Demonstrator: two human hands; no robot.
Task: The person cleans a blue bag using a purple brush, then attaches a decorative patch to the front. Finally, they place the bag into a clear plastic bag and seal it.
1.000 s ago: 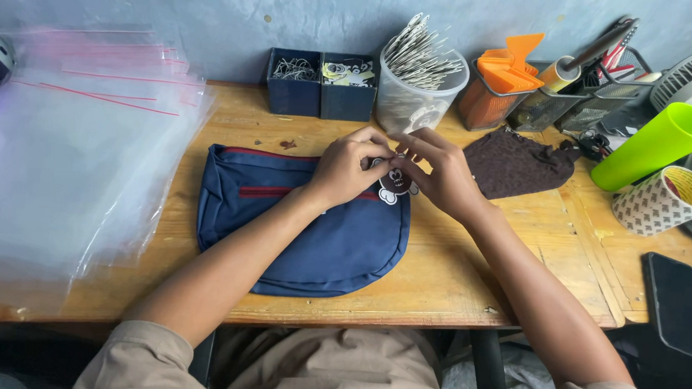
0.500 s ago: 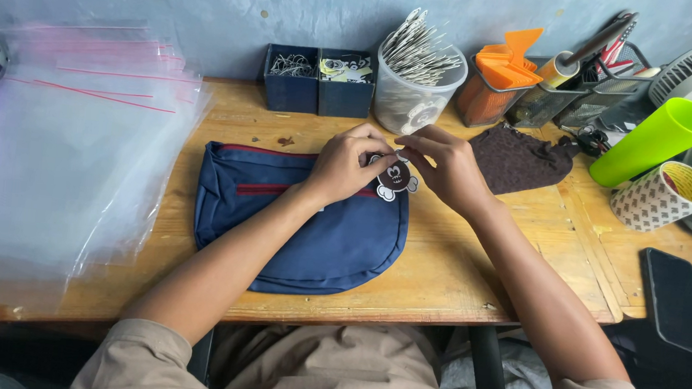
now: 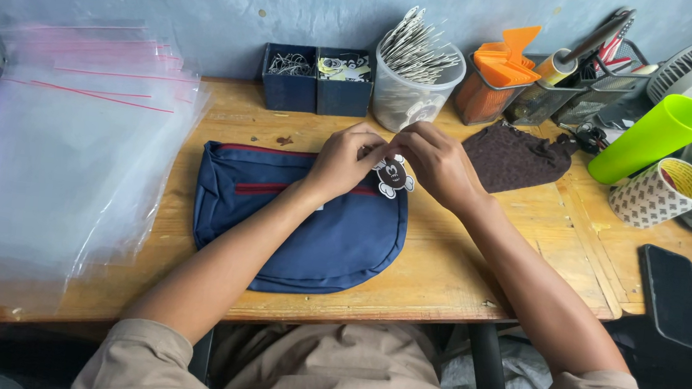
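Your left hand [image 3: 347, 163] and right hand [image 3: 435, 162] meet fingertip to fingertip, both pinching the top of a small brown-and-white bear-shaped tag [image 3: 394, 177]. The tag hangs over the upper right corner of the navy fabric pouch [image 3: 302, 224] lying flat on the wooden surface [image 3: 447, 278].

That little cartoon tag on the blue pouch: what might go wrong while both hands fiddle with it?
The tag hangs from pinched fingertips of the left hand and right hand, so it could slip or tear at its top. The blue pouch lies unweighted and might slide. The clear tub of spare tags stands just behind the hands; a jerked hand could perhaps tip it.
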